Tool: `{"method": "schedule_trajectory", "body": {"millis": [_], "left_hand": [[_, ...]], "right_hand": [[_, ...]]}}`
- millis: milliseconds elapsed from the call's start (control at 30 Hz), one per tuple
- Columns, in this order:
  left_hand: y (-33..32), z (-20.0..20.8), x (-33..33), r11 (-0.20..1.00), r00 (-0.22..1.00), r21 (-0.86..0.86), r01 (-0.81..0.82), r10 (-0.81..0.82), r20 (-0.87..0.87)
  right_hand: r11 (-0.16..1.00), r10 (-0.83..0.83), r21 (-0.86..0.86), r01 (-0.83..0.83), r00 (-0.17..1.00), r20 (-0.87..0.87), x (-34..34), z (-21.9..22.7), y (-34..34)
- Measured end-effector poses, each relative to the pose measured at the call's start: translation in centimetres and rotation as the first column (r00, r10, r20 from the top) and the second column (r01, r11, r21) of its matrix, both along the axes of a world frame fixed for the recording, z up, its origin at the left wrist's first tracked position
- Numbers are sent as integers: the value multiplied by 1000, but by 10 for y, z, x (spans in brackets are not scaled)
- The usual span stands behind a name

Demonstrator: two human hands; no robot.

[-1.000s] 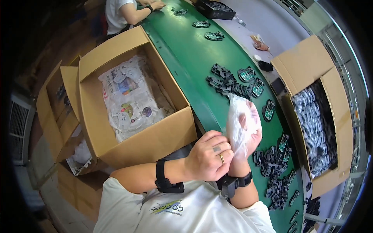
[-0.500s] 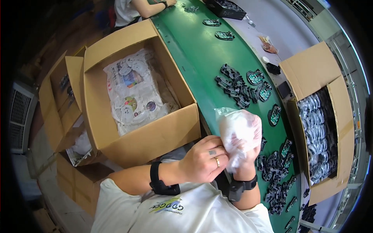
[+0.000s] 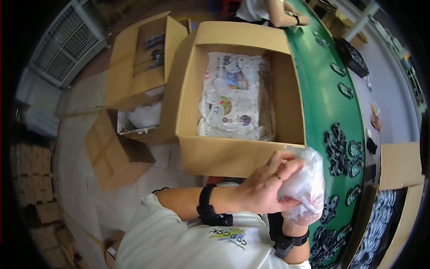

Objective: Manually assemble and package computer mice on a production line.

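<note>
A crumpled, see-through plastic bag (image 3: 311, 172) with something whitish in it is between my two hands, by the near right corner of a big open carton (image 3: 237, 154). My left hand (image 3: 264, 186), a ring on one finger, grips the bag's left side with curled fingers and thumb. Under and behind the bag, my right hand (image 3: 312, 219) clasps it from the right; most of its fingers are covered by the plastic. Inside the carton lies a printed white plastic sack (image 3: 235, 107), flattened and wrinkled. What exactly the bag contains I cannot make out.
Along the green belt (image 3: 313, 85) lie black plastic parts (image 3: 336, 143) and green circuit boards (image 3: 346, 90). A carton of wrapped pieces (image 3: 376, 228) stands at right. Other cartons (image 3: 134, 85) are at left. Farther up, a person (image 3: 273, 13) works beside the belt.
My view has swung left, so the large carton now sits near the middle. The bag has come closer to the carton's corner, and my left hand has shifted its hold higher on it.
</note>
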State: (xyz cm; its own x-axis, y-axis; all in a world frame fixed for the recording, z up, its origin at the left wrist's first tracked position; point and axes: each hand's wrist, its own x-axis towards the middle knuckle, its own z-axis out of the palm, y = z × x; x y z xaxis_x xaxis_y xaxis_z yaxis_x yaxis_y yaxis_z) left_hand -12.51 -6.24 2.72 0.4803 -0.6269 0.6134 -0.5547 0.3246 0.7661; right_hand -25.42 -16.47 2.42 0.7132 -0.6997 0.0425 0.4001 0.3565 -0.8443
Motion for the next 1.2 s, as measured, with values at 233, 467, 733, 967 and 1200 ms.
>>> {"method": "schedule_trajectory", "body": {"millis": [233, 467, 733, 967, 1200], "left_hand": [[10, 15, 14, 977, 984, -129, -168, 175, 42], [39, -11, 34, 967, 881, -124, -223, 145, -449], [198, -48, 191, 426, 404, 28, -904, 874, -270], [269, -204, 327, -54, 288, 499, -865, 760, 582], [269, -318, 420, -302, 847, 869, -391, 252, 469]], "right_hand": [[964, 264, -62, -258, 955, 135, 26, 19, 23], [577, 333, -702, -417, 905, -265, 44, 12, 48], [301, 496, -610, -733, 667, -556, 64, 41, 25], [645, 394, -273, -713, 617, -681, -6, -10, 8], [659, 333, -238, -714, 560, -759, -12, -5, 14]]}}
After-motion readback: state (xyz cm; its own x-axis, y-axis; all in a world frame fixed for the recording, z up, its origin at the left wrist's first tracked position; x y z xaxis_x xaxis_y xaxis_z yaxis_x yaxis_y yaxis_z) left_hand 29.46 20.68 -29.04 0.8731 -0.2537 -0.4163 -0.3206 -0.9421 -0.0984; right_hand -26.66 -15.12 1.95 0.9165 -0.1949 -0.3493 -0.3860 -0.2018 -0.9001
